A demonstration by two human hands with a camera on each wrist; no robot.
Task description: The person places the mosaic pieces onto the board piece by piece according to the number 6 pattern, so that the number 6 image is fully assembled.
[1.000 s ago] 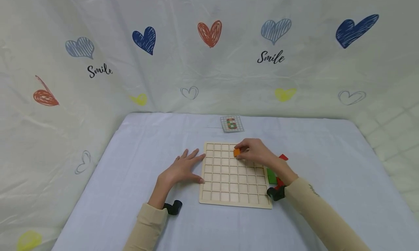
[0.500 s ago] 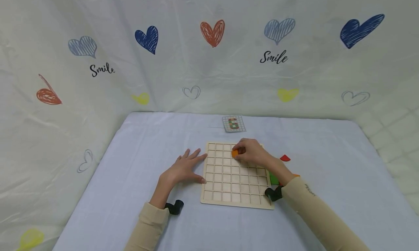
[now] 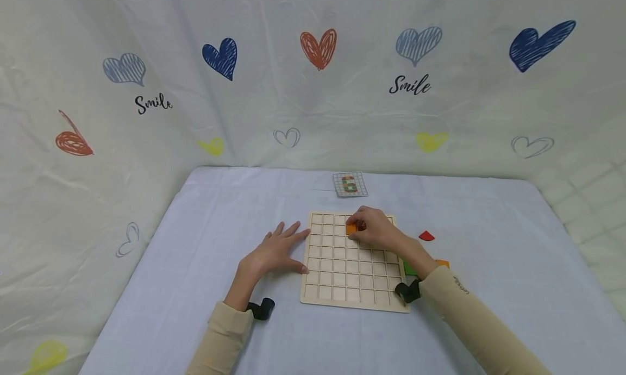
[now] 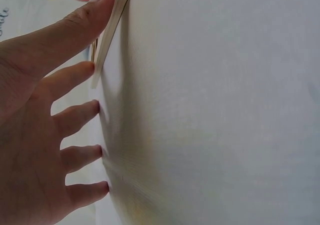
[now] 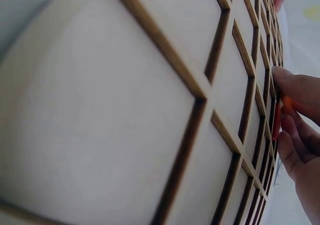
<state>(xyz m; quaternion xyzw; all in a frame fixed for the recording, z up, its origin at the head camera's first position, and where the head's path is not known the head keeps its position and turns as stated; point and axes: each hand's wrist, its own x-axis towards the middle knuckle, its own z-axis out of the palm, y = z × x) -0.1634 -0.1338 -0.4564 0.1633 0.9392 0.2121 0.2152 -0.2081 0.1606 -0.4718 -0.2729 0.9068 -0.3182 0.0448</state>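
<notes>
A pale wooden grid board [image 3: 337, 280] lies on the white-covered table. My right hand [image 3: 379, 228] is over its far part and pinches a small orange block [image 3: 351, 230] between thumb and fingers, at the board's surface. In the right wrist view, a red piece [image 5: 276, 121] shows at the fingertips, beside the orange; whether it is held or lies in the grid I cannot tell. My left hand [image 3: 274, 254] has its fingers spread, with thumb and index finger touching the board's left edge. In the left wrist view, the other fingertips rest on the cloth.
Behind the board lies a card [image 3: 350, 185] with a coloured figure 6 on a grid. To the board's right are a red piece [image 3: 426, 236], an orange piece [image 3: 442, 263] and a green piece [image 3: 409, 269], partly hidden by the right forearm.
My right hand has shifted slightly left over the board with the orange block. An orange piece beside the right sleeve has come into view. The left hand keeps its place at the edge.
</notes>
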